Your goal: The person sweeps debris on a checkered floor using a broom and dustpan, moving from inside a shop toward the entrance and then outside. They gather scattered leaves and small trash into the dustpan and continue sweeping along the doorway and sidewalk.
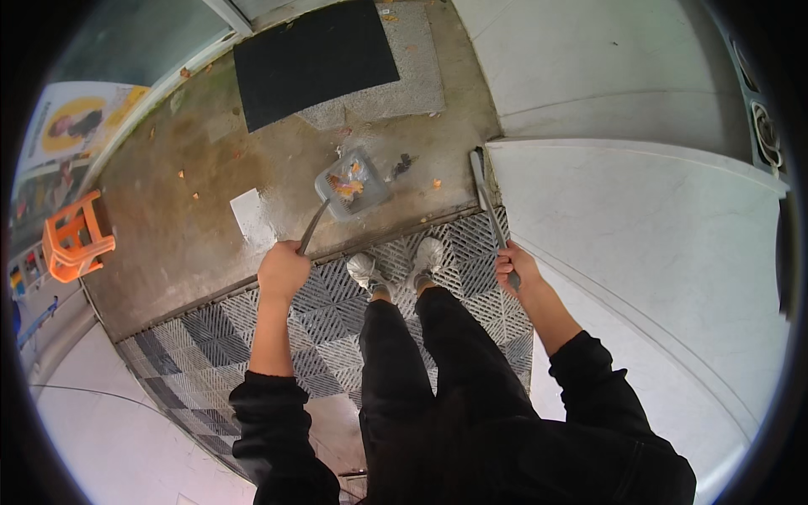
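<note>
My left hand (284,270) grips the dark handle of a grey plastic dustpan (371,197), which rests on the concrete floor in front of my feet. Orange-brown leaves and other debris lie in the pan. At the right, my right hand (519,270) is closed around the long handle of a brush (481,173), whose head is down by the foot of the white wall. Between dustpan and brush, a small orange leaf (437,184) and a dark scrap (402,165) lie on the floor.
A black mat (315,60) overlaps a grey mat (416,69) ahead. A white sheet (246,211) lies left of the dustpan. An orange plastic stool (77,243) stands far left. Under my feet is grey slatted tiling (328,315); a white wall (631,208) rises at right.
</note>
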Motion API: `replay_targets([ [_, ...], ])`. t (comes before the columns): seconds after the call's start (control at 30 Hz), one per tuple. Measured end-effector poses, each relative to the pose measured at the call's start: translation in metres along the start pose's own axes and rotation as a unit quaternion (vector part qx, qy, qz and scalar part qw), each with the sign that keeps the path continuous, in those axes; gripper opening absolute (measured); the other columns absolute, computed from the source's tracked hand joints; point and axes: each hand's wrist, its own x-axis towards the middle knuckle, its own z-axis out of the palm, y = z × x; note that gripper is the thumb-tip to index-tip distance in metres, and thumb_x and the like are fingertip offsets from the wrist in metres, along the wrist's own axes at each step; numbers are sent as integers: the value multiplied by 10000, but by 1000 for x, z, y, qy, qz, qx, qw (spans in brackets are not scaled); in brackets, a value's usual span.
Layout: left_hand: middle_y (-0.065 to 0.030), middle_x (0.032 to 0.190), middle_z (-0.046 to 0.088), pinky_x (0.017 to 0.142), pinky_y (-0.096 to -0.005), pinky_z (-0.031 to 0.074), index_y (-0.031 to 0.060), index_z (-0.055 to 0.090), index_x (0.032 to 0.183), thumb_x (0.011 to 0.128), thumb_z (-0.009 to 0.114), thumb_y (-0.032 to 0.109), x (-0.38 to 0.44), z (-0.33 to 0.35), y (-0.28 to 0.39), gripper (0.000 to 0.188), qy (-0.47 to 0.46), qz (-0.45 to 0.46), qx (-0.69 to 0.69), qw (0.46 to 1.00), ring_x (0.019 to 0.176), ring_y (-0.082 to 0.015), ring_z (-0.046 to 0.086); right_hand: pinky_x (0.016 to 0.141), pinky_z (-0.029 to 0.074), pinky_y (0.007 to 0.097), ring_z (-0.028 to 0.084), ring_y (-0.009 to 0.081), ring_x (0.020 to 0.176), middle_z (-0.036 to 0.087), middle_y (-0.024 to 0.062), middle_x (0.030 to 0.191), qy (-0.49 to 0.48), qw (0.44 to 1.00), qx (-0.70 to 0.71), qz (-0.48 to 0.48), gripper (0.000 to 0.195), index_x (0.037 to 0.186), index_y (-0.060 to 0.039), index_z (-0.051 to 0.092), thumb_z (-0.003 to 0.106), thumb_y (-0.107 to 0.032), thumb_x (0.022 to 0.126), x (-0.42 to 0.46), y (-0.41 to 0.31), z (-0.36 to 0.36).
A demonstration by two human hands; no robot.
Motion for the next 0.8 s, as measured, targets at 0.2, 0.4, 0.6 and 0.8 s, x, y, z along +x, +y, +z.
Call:
replay_targets([
  [0.2,-195,929,652,819,-390,480,95,679,1022,723,540,148,-1,-2,-8,333,6,-9,-18,1000,903,-341,624,338,258,238,287,64,371,325,-41,549,-13,989,-143,31,642,1428,-238,189,452,-47,874,-60,-37,-48],
  [0.4,-187,928,657,821,-390,479,100,681,1020,718,542,150,2,-1,-20,336,9,-15,-22,1000,905,-341,623,330,230,229,261,62,372,316,-47,553,8,993,-117,24,620,1429,-244,229,454,-57,883,-105,-29,-63],
  [0.6,-174,946,657,820,-391,479,96,683,1001,712,536,155,0,-6,-1,330,-4,6,10,1000,917,-334,620,335,264,231,274,57,370,327,-42,556,54,995,-89,-2,603,1415,-282,246,456,-83,886,-27,-10,-27],
  [0.8,-179,967,657,827,-389,482,66,676,971,723,521,160,3,-2,17,307,-15,11,37,999,933,-333,623,343,305,267,339,87,376,399,4,578,-25,986,-158,53,641,1423,-241,269,505,-43,862,-68,14,-26],
])
